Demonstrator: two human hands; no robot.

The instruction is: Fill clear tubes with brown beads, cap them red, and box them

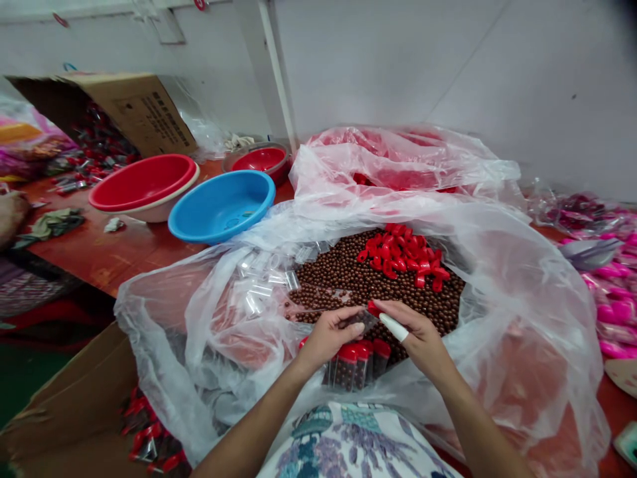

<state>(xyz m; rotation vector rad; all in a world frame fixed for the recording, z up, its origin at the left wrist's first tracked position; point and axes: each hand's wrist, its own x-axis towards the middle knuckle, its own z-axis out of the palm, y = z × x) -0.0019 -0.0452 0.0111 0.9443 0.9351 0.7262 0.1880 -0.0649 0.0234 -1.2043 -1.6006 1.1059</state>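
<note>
My left hand [326,338] is closed around a small clear plastic container [367,320]. A red cap [373,308] is pinched in the fingers of my right hand [421,335], right at the container's end; I cannot tell if it is seated. One right finger wears a white cover [393,326]. Beneath both hands lie many small brown balls [338,269] on a plastic sheet. Loose red caps [398,255] are heaped on the balls, and clear containers without caps [259,285] lie to the left. Close to my body stand several red-capped containers [351,368] with brown balls inside.
A blue basin [219,209] and a red basin [144,182] stand at left. Crumpled clear plastic [527,312] surrounds the balls. Behind is a bag of red pieces [398,159]. Cardboard boxes [149,116] hold capped containers. Pink items [617,299] lie right. Another person's hand [12,212] shows far left.
</note>
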